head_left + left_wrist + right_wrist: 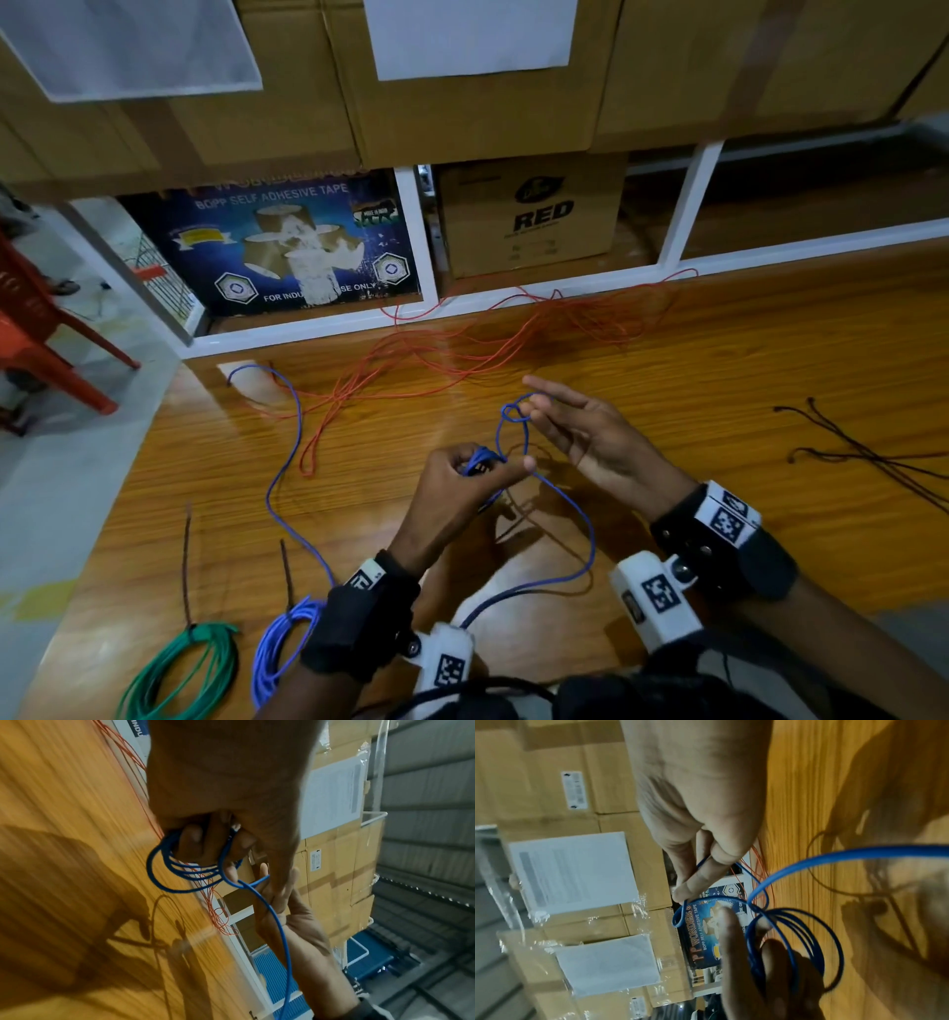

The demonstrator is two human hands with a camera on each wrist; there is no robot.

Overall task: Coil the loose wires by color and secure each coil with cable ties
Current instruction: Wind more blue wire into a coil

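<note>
My left hand [490, 465] grips a small coil of blue wire [151, 870] with its fingers curled through the loops. Just beyond it my right hand [529, 411] pinches a bend of the same blue wire [593, 539] between thumb and finger, the other fingers spread. The wire's free length sags in a big loop towards my wrists. In the right wrist view the right hand [682, 898] holds the bend, with the coil [842, 963] on the left fingers below. Loose red wire [462, 354] sprawls across the wooden floor behind the hands.
A tied green coil [174, 673] and a tied blue coil [272, 652] lie at the near left. Several dark ties [868, 455] lie to the right. Another blue strand [287, 462] trails left. Cardboard boxes [529, 216] fill a white rack behind; a red chair [41, 334] stands far left.
</note>
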